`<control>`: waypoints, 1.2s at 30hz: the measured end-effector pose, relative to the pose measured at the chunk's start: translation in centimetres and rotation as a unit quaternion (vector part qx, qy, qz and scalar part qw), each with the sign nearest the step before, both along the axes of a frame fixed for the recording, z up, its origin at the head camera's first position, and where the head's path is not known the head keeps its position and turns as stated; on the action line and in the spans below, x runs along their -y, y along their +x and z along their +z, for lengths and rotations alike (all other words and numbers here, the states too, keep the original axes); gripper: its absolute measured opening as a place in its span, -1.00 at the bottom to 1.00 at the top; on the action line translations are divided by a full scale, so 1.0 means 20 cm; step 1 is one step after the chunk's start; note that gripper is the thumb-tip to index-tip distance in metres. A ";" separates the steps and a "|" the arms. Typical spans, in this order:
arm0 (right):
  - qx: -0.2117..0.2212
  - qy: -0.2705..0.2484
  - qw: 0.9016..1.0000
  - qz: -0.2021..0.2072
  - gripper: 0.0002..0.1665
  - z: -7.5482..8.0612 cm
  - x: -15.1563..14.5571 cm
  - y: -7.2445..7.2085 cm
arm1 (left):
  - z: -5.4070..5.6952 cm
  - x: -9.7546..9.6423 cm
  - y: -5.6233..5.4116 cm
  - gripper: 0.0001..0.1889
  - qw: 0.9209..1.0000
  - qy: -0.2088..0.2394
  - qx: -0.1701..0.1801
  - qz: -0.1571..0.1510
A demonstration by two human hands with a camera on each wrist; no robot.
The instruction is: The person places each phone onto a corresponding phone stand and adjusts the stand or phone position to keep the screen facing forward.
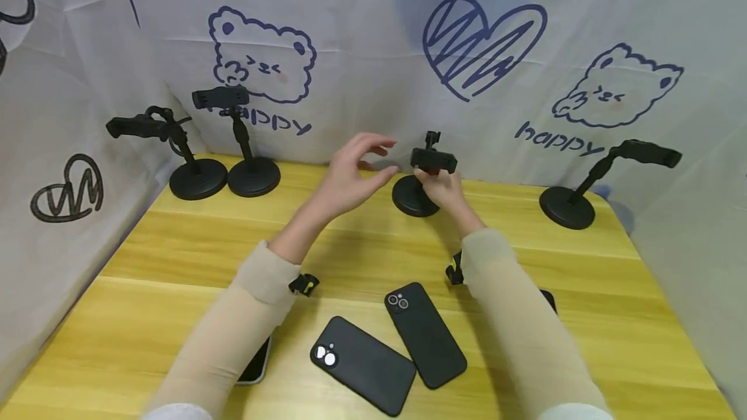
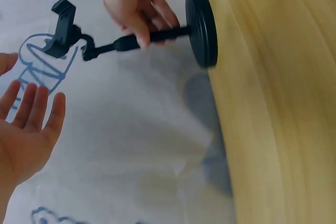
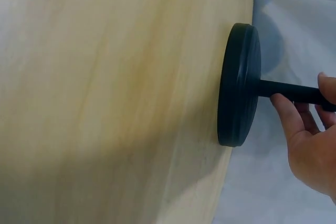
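Observation:
A black phone stand [image 1: 433, 159] with a round base and a clamp on top stands at the back of the table, right of the middle. My right hand [image 1: 446, 192] grips its post; in the right wrist view, thumb and fingers wrap the post [image 3: 291, 91] a little above the base. To the left of this stand, my left hand [image 1: 353, 177] is raised with fingers spread and slightly bent, holding nothing. The left wrist view shows that left hand [image 2: 29, 135] apart from the clamp [image 2: 63, 28], palm and fingers in sight.
Two more black stands [image 1: 253, 174] [image 1: 198, 177] are at the back left, another stand [image 1: 567, 206] at the back right. Two dark phones [image 1: 364, 365] [image 1: 426, 336] touch in front. Another phone [image 1: 255, 365] is partly under the left sleeve. A patterned cloth [image 1: 362, 37] hangs behind.

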State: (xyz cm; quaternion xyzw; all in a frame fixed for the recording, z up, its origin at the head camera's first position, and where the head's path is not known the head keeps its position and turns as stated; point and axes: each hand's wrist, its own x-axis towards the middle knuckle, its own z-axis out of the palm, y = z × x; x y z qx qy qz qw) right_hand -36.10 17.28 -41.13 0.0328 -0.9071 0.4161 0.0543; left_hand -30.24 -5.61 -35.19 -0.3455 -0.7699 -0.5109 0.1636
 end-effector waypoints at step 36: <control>-0.010 -0.176 0.983 -0.055 -0.58 -0.04 -0.02 0.12 | -0.11 -0.26 -0.11 -0.61 0.981 0.110 0.157 -0.021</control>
